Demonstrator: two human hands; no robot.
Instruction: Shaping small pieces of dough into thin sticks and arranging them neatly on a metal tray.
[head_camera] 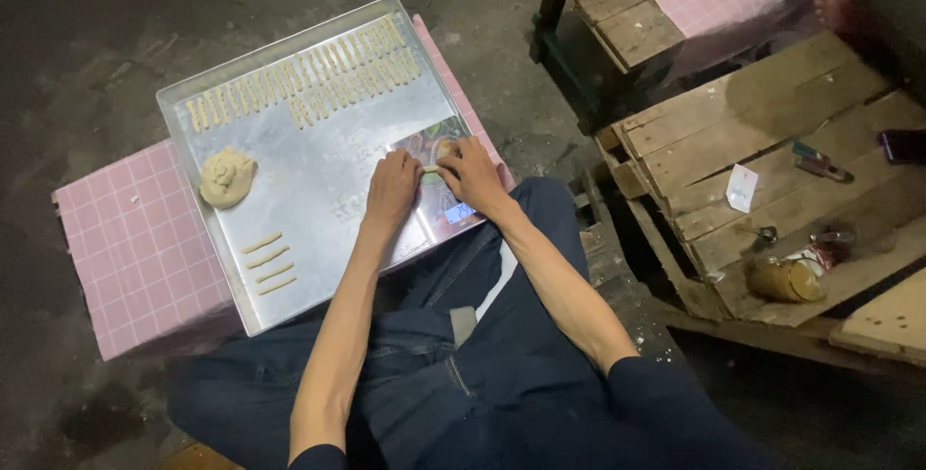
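My left hand (391,190) and right hand (473,176) met over the small scale (446,202) at the near edge of the metal tray (318,142), fingers pressed together, pinching a small dough piece (430,169) between them. The dough lump (227,178) sat at the tray's left side, 4 rolled sticks (267,263) below it, 2 rows of sticks (318,79) along the far edge.

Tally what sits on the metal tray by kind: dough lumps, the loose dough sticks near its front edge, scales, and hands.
Dough lump: 1
Loose dough sticks near the front edge of the metal tray: 4
Small scale: 1
Hands, left hand and right hand: 2
Total: 8
The rows of sticks along the far edge are too small to count.
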